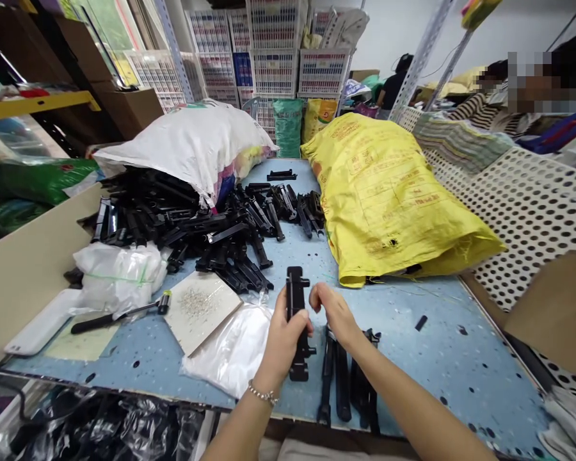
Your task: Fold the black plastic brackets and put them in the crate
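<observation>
My left hand (284,336) is wrapped round a long black plastic part (296,291) with small tabs along its right side, held upright over the blue table. Just to the right of the part, my right hand (335,312) is closed with curled fingers. Whatever it may pinch is too small or hidden to make out. Below my right wrist, several similar black pieces (342,384) lie side by side near the table's front edge. A tan board (185,326) with a scatter of tiny pale bits (199,302) lies left of my hands, beside a white plastic bag (235,349).
A big heap of black parts (211,224) spills from a white sack (187,137). On the right lies a yellow sack (388,198). A mallet (120,315) rests at the left. A perforated white panel (547,211) borders the right side; people sit beyond it.
</observation>
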